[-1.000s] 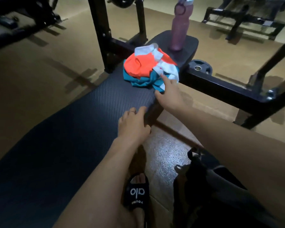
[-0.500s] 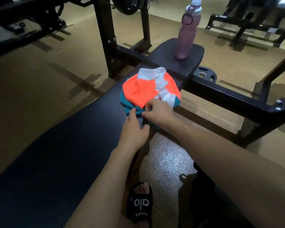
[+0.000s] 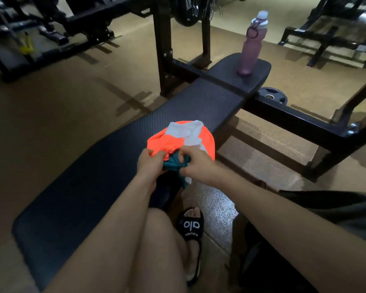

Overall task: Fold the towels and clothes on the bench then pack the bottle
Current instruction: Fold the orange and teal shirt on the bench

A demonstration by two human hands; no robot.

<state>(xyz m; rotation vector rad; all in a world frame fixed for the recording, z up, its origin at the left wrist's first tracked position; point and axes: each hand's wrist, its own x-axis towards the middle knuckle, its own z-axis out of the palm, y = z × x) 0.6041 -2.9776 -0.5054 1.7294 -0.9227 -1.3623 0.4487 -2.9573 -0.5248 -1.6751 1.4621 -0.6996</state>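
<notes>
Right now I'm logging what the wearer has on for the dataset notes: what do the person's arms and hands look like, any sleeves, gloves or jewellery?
Both forearms are bare to the frame's edge, with no sleeves in view. The left hand and right hand wear no gloves; no rings, watch or bracelets show. Lower down, a black slide sandal with white lettering is on one foot.

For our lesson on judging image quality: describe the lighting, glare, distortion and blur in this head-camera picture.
Head view: dim, warm light, with the floor and bench dark; a glare patch shines on the speckled floor beside the sandal; wide-angle bending curves the bench and frame bars; the orange cloth looks oversaturated; the left hand and right hand are slightly soft; the bottle stays fairly sharp.
</notes>
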